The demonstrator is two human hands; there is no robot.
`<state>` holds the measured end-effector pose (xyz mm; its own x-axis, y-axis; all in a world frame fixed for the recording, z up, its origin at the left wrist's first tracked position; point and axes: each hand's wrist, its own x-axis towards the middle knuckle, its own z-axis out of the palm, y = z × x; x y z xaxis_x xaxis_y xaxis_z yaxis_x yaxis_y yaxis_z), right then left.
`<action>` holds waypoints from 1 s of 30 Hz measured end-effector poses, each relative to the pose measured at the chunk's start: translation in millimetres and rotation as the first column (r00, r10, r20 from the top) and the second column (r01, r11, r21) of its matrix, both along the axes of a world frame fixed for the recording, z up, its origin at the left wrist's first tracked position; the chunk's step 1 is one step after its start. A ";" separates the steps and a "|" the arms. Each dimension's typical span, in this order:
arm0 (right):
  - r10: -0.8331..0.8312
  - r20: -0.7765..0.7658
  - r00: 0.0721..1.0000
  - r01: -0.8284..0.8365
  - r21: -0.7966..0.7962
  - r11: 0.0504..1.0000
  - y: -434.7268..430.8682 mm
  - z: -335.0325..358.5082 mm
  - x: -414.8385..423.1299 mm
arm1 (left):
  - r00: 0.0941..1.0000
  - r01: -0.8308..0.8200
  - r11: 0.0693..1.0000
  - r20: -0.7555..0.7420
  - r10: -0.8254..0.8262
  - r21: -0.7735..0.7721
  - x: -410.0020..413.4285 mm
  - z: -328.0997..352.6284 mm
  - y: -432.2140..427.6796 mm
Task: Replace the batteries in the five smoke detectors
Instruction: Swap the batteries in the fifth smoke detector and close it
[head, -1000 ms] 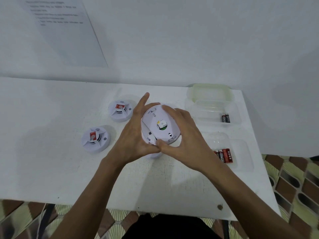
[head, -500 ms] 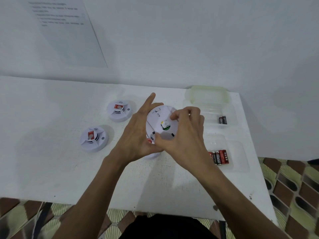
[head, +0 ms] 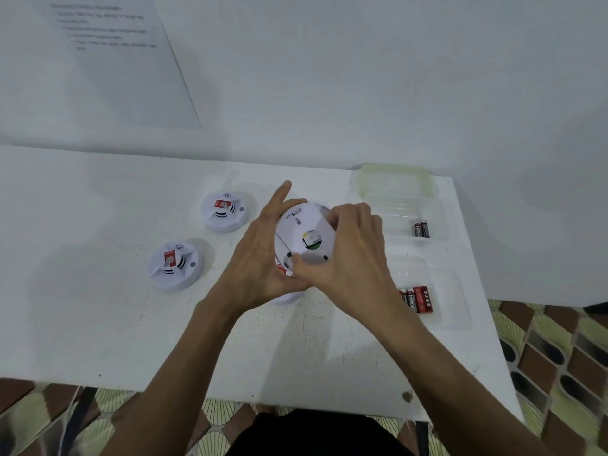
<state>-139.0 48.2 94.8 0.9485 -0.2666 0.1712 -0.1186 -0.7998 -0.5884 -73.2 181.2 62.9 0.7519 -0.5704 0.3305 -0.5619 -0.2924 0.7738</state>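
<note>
Your forearms (head: 184, 357) reach in over the near edge of the table (head: 98, 324). Your left hand (head: 256, 261) cups the smoke detector (head: 304, 230) above the table's middle, index finger extended; your right hand (head: 352, 258) grips its back, fingers curled.

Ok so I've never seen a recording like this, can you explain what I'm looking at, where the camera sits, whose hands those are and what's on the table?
No machine here: a person wears a wide-angle camera on the head, so you look down at their own bare arms. The left hand and right hand together grip one white smoke detector, its back towards the camera, above the table. To the left lie a far detector and a near detector, each with a red label. To the right, a far container holds two batteries and a near container holds a red-and-black bunch.
</note>
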 end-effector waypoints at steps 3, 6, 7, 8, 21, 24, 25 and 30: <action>0.036 0.045 0.998 -0.035 -0.020 0.999 5.6 -3.1 -2.4 | 0.998 -0.002 1.000 -0.059 0.002 -0.004 2.8 -4.2 4.2; 0.102 0.012 0.995 -0.102 0.219 0.970 0.6 -0.3 -2.7 | 0.998 -0.009 1.000 -0.056 0.008 -0.026 3.9 -1.5 6.8; 0.126 0.007 0.992 -0.123 0.265 0.956 -2.5 0.2 -2.4 | 0.999 -0.015 1.000 -0.042 0.015 -0.019 4.2 -0.3 7.7; 0.150 0.014 0.989 -0.148 0.300 0.942 -5.2 0.5 -2.6 | 1.000 -0.019 1.000 -0.025 0.019 -0.004 4.6 -0.3 9.1; -0.012 -0.098 0.995 0.074 0.666 0.742 -71.6 -24.7 15.7 | 0.988 -0.141 0.988 -0.045 0.144 0.068 13.6 -16.9 35.5; 0.044 -0.153 0.987 0.008 0.325 0.946 -73.6 -45.3 27.5 | 0.985 -0.150 0.987 -0.074 0.154 0.048 17.1 -21.3 40.8; 0.073 -0.158 0.985 -0.040 0.202 0.979 -74.1 -55.3 31.5 | 0.986 -0.147 0.988 -0.077 0.150 0.048 18.2 -22.5 41.8; 0.235 -0.189 0.953 -0.296 -0.443 0.846 -71.5 -109.4 43.6 | 0.987 -0.129 0.991 -0.092 0.131 0.029 20.6 -24.1 40.6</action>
